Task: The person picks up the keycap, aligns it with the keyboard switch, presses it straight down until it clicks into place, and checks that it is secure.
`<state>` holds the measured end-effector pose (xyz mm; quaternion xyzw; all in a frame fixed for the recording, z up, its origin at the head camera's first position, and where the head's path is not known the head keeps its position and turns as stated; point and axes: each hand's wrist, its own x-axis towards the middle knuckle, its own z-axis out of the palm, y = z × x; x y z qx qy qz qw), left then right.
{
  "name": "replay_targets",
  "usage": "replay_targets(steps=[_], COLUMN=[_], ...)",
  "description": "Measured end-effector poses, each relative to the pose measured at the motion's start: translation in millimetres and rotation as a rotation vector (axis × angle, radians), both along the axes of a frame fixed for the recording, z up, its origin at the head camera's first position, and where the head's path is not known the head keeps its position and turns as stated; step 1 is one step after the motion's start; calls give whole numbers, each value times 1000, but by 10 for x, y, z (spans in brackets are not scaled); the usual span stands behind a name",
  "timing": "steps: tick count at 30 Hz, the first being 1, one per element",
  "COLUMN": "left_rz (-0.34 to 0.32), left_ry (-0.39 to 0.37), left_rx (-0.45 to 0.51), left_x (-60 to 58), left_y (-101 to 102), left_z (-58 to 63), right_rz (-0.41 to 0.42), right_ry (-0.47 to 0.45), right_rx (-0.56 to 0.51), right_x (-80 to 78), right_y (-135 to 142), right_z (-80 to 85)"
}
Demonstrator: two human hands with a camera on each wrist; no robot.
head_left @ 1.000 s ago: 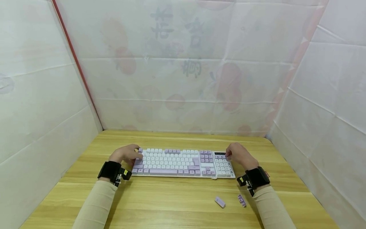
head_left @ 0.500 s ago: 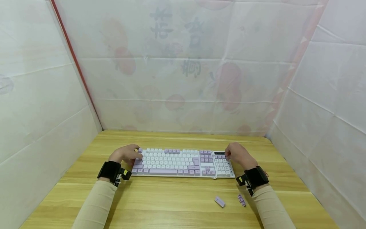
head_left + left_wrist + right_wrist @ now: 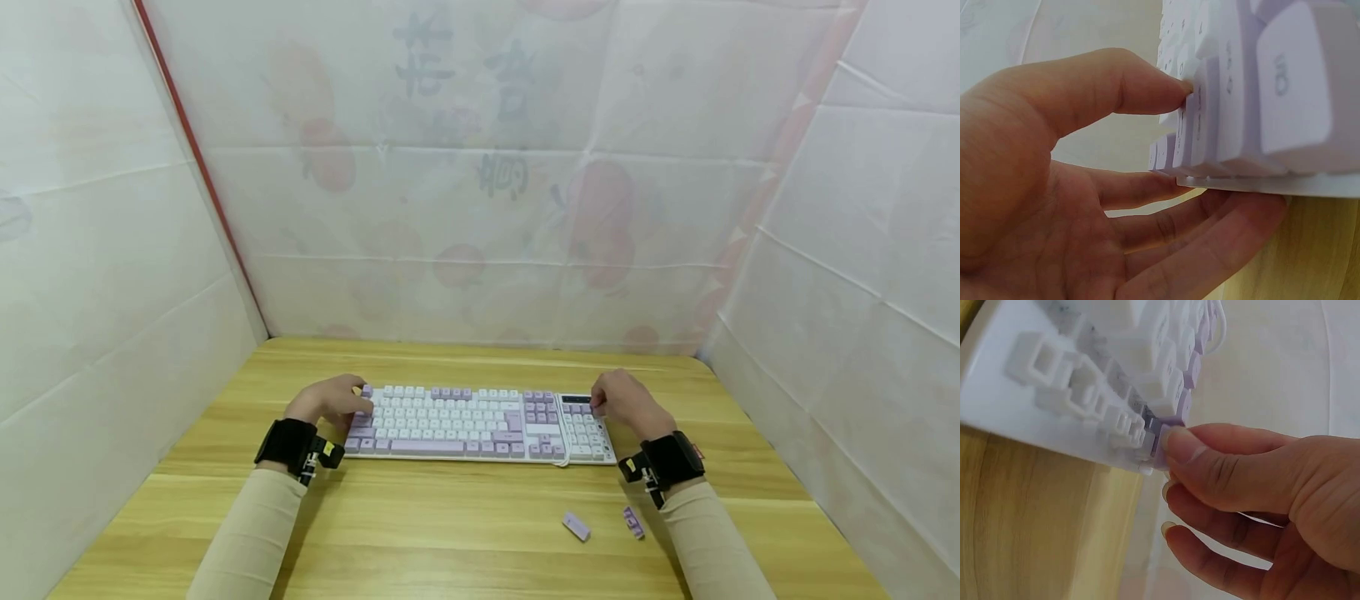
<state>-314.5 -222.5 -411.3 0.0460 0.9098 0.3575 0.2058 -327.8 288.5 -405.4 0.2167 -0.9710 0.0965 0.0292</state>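
Observation:
A white keyboard with lilac and white keys lies on the table. At its left end my left hand holds on, thumb over the keys and the other fingers under the edge, as the left wrist view shows. My right hand is at the top right corner of the number pad. There its thumb and index finger pinch a lilac keycap, which sits at the end of a column of bare white key sockets. The other right fingers are bent and hold nothing.
In front of the keyboard lie a long lilac keycap and a purple keycap piece, near the right forearm. A white cable runs across the keyboard beside the number pad. White sheeting walls the wooden table behind and at both sides.

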Motion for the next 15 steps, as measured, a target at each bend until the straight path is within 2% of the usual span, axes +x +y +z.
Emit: replay_targets(steps=[5,12,15], left_rz=[1,-33,-17], left_ry=[1,11,17], left_rx=[2,-2,6], left_x=[-9,35,34], left_y=[2,-12,-9], left_z=[-6,13,23], right_rz=[-11,-8,-11], right_ry=[-25,-18,-4], right_rx=[-30,8,8], right_x=[-16,-18,-32], right_y=[27,25,16], right_z=[-19,-50,-41])
